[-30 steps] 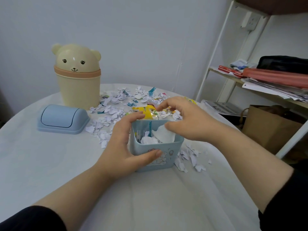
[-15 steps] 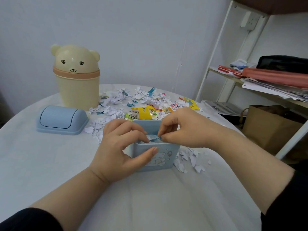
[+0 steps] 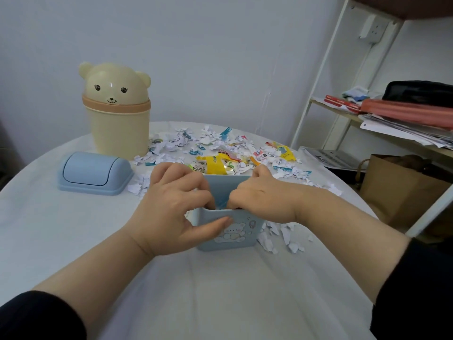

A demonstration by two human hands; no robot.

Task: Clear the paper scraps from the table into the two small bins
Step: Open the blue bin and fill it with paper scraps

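Observation:
A small blue bin point(image 3: 236, 233) with a bear picture stands open-topped in the middle of the white table point(image 3: 196, 295). My left hand point(image 3: 169, 204) grips its front wall, thumb outside and fingers down inside. My right hand point(image 3: 264, 195) reaches into the bin from the right with curled fingers; its fingertips are hidden inside. Behind the bin lies a wide pile of white and coloured paper scraps point(image 3: 220, 146). A smaller patch of white scraps point(image 3: 279, 238) lies right of the bin. The cream bear-shaped bin point(image 3: 117, 119) stands at the back left with its lid on.
A blue swing lid point(image 3: 94, 173) lies on the table left of the scraps, in front of the bear bin. To the right, off the table, are a white shelf point(image 3: 343, 106) with papers and folders and a brown paper bag point(image 3: 397, 195) on the floor.
My right hand went from over the bin's far rim to pinching a scrap at the opening, then pushed down inside. My left fingers moved from the bin's side into the bin.

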